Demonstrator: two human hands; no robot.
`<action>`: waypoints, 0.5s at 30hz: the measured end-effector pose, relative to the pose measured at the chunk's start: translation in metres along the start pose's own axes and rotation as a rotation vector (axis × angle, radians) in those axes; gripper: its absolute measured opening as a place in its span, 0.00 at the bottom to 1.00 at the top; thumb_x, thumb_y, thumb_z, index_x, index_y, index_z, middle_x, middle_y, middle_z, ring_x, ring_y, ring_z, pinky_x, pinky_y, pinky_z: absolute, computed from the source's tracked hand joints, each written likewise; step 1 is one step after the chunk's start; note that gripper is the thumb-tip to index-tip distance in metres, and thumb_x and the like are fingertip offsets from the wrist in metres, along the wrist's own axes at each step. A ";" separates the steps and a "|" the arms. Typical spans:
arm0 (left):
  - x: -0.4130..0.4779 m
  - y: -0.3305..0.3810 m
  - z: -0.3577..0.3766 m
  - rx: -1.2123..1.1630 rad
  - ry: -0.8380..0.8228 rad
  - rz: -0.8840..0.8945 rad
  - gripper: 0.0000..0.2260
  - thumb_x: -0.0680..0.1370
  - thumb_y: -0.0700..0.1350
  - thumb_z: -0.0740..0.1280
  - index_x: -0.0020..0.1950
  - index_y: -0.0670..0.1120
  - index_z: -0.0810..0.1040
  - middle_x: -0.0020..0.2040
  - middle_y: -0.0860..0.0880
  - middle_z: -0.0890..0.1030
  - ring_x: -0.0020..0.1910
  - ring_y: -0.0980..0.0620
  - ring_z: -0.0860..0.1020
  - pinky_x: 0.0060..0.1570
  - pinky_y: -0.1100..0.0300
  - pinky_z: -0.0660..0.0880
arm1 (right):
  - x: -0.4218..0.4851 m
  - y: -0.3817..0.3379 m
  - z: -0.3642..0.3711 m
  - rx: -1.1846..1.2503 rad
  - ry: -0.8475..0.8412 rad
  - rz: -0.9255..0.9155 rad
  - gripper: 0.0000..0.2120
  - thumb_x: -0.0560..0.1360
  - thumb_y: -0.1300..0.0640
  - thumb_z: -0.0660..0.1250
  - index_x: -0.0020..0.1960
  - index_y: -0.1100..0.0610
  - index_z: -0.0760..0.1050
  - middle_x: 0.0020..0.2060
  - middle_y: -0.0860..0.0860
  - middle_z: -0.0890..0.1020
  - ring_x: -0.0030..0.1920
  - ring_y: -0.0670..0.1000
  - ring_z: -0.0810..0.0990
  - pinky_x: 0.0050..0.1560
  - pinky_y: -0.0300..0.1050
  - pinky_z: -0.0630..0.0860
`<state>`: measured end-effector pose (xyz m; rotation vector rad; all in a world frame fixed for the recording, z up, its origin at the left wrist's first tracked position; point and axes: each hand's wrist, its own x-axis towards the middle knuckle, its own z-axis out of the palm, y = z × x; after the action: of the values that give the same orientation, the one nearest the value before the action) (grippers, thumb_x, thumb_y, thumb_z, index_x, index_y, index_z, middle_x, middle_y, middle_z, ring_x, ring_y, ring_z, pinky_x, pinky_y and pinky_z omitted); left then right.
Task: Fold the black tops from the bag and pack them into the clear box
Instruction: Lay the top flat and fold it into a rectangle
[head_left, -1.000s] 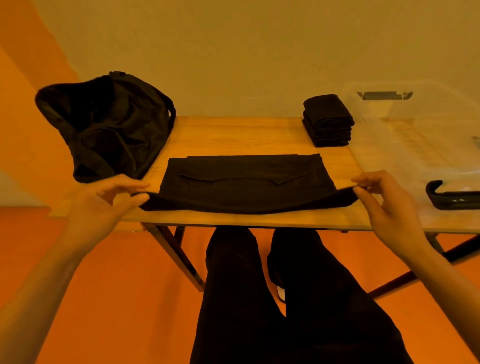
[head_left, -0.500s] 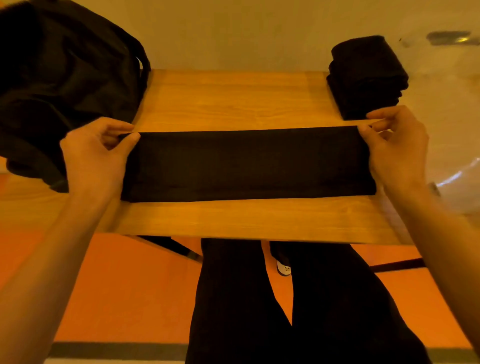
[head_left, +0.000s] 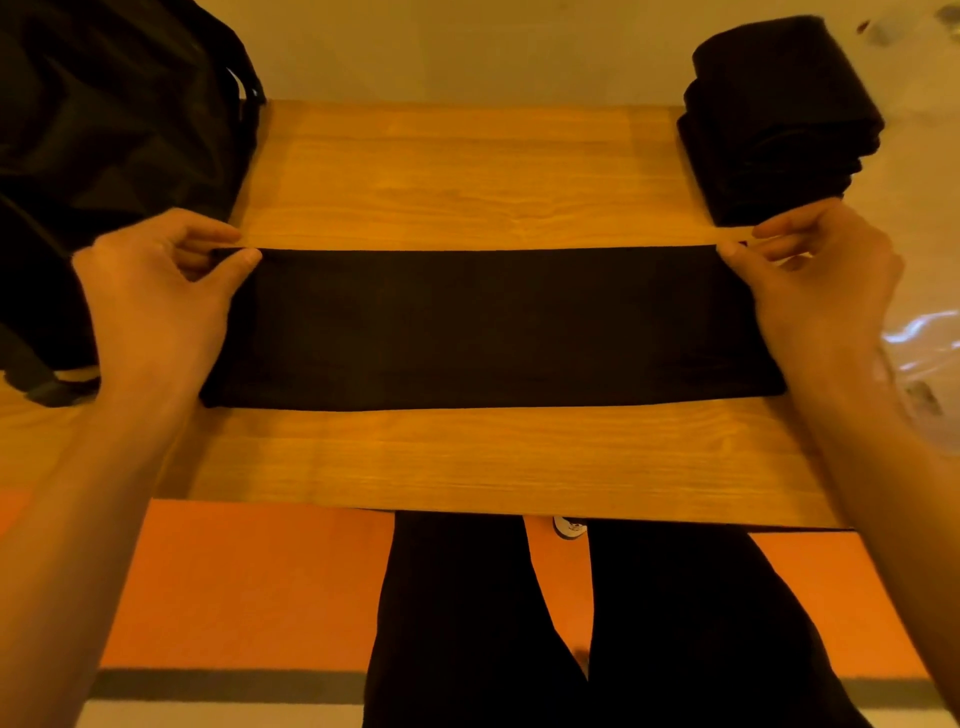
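Nearest the camera, the front strip of the worktop (head_left: 467, 457) lies bare on the near side of the black top (head_left: 493, 327). One second ago the near hem of the garment was lifted at this front edge, with the body spread deeper across the boards. That hem has since been carried over to the far edge. The black top is now a long, narrow band lying flat across the middle of the worktop.

At the far left corner of the black top, the left hand (head_left: 156, 306) pinches the doubled edge between thumb and fingers. At the far right corner, the right hand (head_left: 815, 291) holds the edge the same way. Compared with half a second ago, both grips are in the same place and the band has barely shifted.

Beyond the black top to the left stands the bag (head_left: 104, 156). Beyond it to the right, just behind the right hand, sits the stack of folded tops (head_left: 779, 130). Right of the black top, the clear box (head_left: 924, 338) is only partly in view.

Assessment: the lengthwise fold is complete. The crosswise folds and the transfer into the clear box remain.
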<state>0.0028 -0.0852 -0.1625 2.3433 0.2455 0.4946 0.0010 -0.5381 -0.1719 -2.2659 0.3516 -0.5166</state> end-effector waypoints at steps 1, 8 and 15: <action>-0.001 0.002 0.002 0.025 -0.012 0.006 0.04 0.74 0.59 0.73 0.44 0.66 0.79 0.42 0.61 0.79 0.42 0.61 0.79 0.57 0.50 0.80 | 0.000 -0.001 0.001 -0.007 0.000 -0.001 0.12 0.73 0.46 0.76 0.49 0.49 0.76 0.36 0.40 0.78 0.39 0.41 0.80 0.62 0.55 0.76; -0.009 0.014 0.011 0.199 -0.012 0.055 0.09 0.77 0.48 0.74 0.56 0.47 0.82 0.49 0.49 0.82 0.41 0.58 0.78 0.57 0.49 0.79 | -0.003 -0.002 0.001 -0.036 -0.033 0.005 0.14 0.72 0.44 0.76 0.49 0.49 0.76 0.36 0.39 0.79 0.43 0.46 0.81 0.62 0.54 0.75; -0.019 0.017 0.013 0.422 -0.011 0.233 0.12 0.79 0.41 0.71 0.62 0.41 0.81 0.57 0.40 0.79 0.52 0.38 0.79 0.56 0.41 0.76 | -0.001 -0.003 -0.001 0.000 -0.062 0.008 0.11 0.72 0.45 0.77 0.47 0.48 0.78 0.38 0.42 0.81 0.40 0.42 0.81 0.57 0.46 0.78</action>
<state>-0.0084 -0.1115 -0.1652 2.8049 0.0746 0.5874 -0.0001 -0.5366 -0.1696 -2.2746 0.3294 -0.4408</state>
